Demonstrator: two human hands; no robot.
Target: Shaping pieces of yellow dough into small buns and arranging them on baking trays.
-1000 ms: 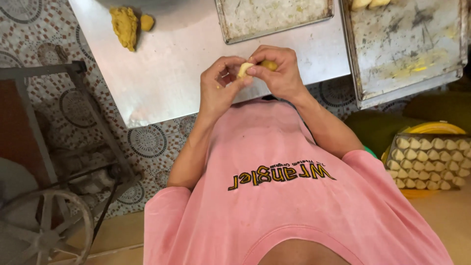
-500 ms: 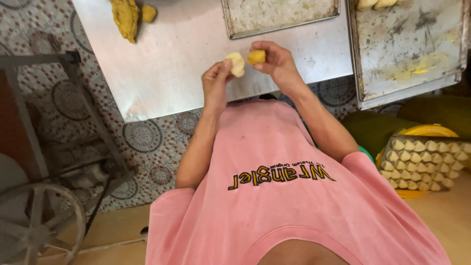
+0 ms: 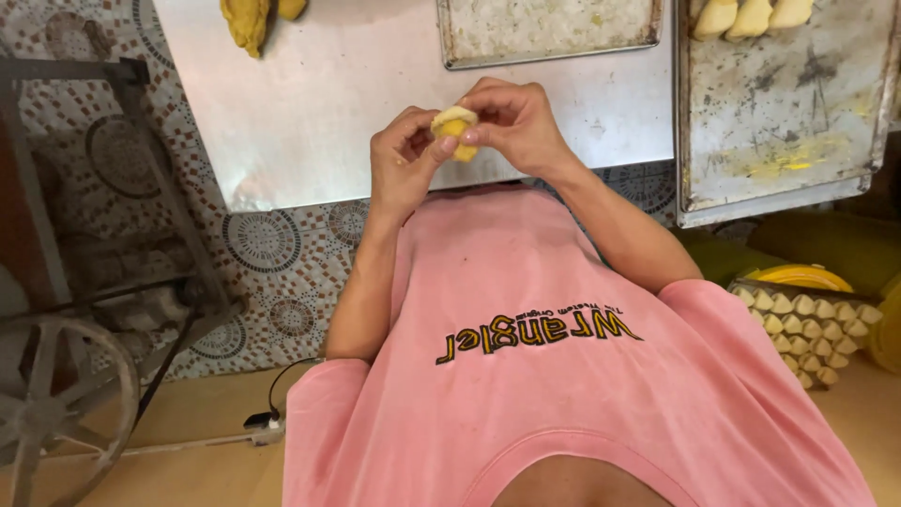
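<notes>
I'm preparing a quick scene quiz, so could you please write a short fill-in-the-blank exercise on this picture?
1. Both hands hold a small dough piece with a ____ filling.
2. The left hand and right hand work above a ____ table.
3. The person's shirt is ____.

Missing words: yellow; metal; pink

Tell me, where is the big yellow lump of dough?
In the head view, the big yellow lump of dough lies at the upper left on the shiny metal table, far from both hands, left of the flour-dusted baking tray.
</notes>
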